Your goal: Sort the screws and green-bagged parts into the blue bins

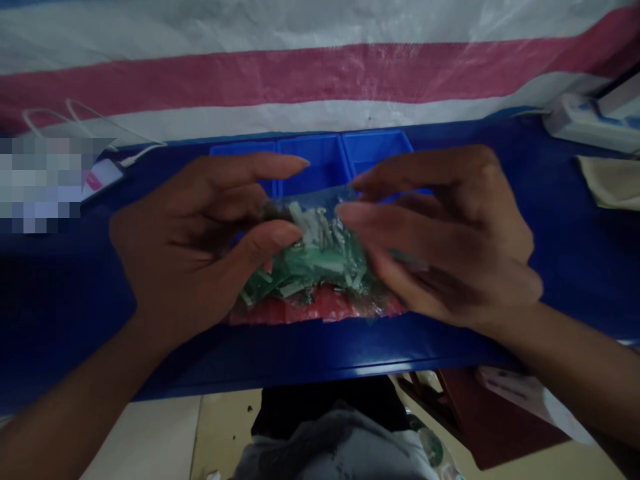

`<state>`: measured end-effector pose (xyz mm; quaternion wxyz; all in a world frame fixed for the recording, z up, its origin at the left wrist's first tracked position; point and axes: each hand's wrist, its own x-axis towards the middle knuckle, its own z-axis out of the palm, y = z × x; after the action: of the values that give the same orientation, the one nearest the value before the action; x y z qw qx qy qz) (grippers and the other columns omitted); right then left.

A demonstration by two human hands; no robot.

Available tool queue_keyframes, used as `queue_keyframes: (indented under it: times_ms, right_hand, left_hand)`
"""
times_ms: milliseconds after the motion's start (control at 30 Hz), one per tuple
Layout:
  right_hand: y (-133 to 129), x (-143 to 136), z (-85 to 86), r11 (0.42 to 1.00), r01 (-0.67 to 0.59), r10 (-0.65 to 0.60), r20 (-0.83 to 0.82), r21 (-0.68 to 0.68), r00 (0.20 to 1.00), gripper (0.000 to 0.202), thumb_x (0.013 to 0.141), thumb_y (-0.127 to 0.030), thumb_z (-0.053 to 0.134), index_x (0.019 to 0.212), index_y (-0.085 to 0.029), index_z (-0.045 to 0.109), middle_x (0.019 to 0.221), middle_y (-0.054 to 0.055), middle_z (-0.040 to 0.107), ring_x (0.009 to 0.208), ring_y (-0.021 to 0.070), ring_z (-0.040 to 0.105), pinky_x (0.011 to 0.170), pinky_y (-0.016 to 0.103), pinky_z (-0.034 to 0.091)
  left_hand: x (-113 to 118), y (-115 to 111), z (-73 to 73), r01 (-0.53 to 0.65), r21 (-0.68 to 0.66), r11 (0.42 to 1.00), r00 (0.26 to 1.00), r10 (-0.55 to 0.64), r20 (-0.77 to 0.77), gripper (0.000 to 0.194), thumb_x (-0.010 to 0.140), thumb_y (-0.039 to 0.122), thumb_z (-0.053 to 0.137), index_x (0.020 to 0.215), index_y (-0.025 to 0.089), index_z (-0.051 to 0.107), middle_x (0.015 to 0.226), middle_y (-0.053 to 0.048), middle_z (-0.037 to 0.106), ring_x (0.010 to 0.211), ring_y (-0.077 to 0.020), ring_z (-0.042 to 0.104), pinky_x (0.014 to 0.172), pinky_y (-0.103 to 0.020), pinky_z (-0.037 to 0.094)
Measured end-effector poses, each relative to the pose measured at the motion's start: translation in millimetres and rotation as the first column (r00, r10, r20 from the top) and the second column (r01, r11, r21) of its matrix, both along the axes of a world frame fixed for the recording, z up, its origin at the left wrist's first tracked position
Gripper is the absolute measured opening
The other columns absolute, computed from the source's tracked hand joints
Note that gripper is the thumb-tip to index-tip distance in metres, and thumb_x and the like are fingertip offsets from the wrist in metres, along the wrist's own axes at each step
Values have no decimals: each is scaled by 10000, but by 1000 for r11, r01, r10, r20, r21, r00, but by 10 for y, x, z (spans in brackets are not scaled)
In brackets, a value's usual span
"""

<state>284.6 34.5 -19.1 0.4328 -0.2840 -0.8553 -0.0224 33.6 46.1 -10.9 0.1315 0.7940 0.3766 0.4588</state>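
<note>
A clear plastic bag [320, 230] of small pale, stick-like pieces is held up between my two hands. My right hand [445, 233] pinches its upper right edge between thumb and fingers. My left hand [200, 233] grips the bag's left side, thumb in front and some fingers behind, while the index finger stretches out above it. Below the clear part lies green plastic [315, 263] with more pale pieces, and beneath that a strip of red plastic [315, 308]. Whether the green and red belong to the same bag I cannot tell.
Behind my hands stand blue bins [313, 157] in a row on the blue table [310, 347]. A white power strip [590, 123] and a beige cloth [610, 180] are at the right. A phone-like device [105, 177] with a white cable lies at the left.
</note>
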Motion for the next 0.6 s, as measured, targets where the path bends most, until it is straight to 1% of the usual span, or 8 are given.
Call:
queue_keyframes:
  times_ms: [100,167,233,333,400,500,533,600]
  right_hand:
    - [-17,34,54,999,-12,13,24,-46,1000,261,985,-162,713,1195,-314,744,1426,77,613,1287,259,651,882,376,692]
    - [-43,54,57,1000,-7,6,38,17,999,231,989,-166,712,1194,-259,767,1407,108,650,1279,272,663,908,397,686]
    - [-69,50,28,999,21,-21,-4,39,1000,187,992,-171,725,1160,-222,793,1272,101,750,1117,246,738,869,382,684]
    - [-90,-16,-36,982,55,-103,-268,-182,958,132,972,-225,786,1092,-275,810,937,12,817,768,184,766,688,334,672]
    - [-93,-75,-58,940,-35,-134,-464,-338,875,242,929,-229,837,1150,-313,789,778,-39,775,632,175,739,572,320,645]
    - [-97,-130,-41,869,-240,-62,-577,-432,815,418,898,-160,849,1279,-293,742,689,-74,727,536,156,705,500,289,613]
    - [-100,-133,-27,853,-285,-29,-583,-438,812,412,897,-152,845,1275,-285,747,678,-80,722,508,142,688,476,271,595]
    - [-101,-123,0,850,-276,-15,-546,-448,838,288,941,-167,797,1202,-289,787,701,-73,738,498,118,669,460,245,571]
  left_hand:
    - [29,-44,1,41,-38,998,999,-40,20,304,1003,376,765,1307,359,765,633,73,635,527,-116,605,485,-251,542]
    - [43,-64,6,46,-37,998,998,-44,50,238,1056,352,688,1278,387,767,700,78,682,545,-102,634,497,-238,548]
    - [57,-61,22,22,-60,998,999,-20,36,271,1082,298,626,1300,407,745,808,73,745,604,-120,689,564,-263,613]
    - [72,-15,39,-1,-3,1000,997,1,-71,309,1021,316,677,1313,397,736,1002,40,794,810,-206,776,716,-345,698]
    - [72,14,28,-12,69,998,994,19,-106,326,964,396,747,1290,397,746,1176,20,777,915,-241,784,765,-372,713]
    - [42,6,-14,-28,91,995,998,33,-58,394,952,497,770,1332,406,717,1358,5,704,910,-233,779,711,-369,706]
    - [26,-8,-25,-23,81,996,998,27,-52,369,953,530,763,1305,422,735,1352,18,709,881,-227,775,700,-369,702]
    - [-7,-36,-34,-67,20,998,997,67,-27,263,923,613,760,1130,460,812,1203,63,774,808,-225,759,723,-380,699]
